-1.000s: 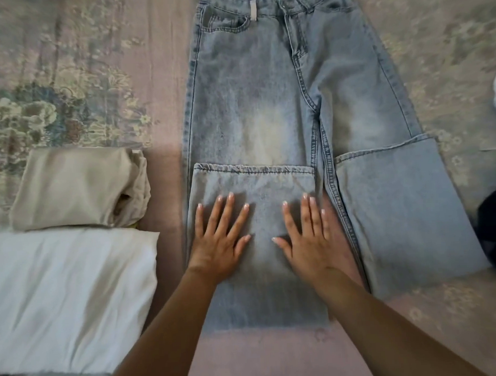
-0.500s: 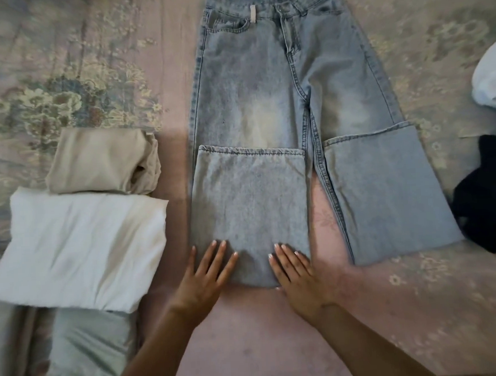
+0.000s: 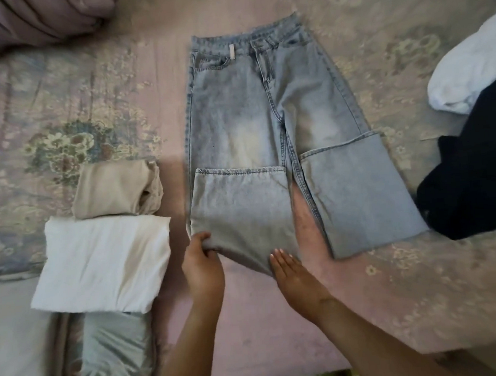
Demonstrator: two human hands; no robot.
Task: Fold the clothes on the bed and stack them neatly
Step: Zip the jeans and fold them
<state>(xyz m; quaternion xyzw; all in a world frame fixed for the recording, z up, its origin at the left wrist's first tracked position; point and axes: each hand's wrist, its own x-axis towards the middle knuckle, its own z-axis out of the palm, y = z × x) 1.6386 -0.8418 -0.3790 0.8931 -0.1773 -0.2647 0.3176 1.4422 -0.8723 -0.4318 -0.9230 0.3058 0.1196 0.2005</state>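
Left hand [image 3: 202, 262] pinches the folded edge of the jeans [image 3: 256, 147], thumb on top. Right hand [image 3: 291, 274] lies flat, fingers straight, tips touching that edge, grasping nothing.

Open bedspread [image 3: 276, 315] below the jeans [image 3: 237, 125], around both forearms. Narrow bare strip between the jeans and the folded beige garment [image 3: 112, 192] and white garment [image 3: 101, 258] on the left. Blocked on the right by a dark garment [image 3: 470, 176] touching the folded leg, with white cloth [image 3: 464, 70] behind.
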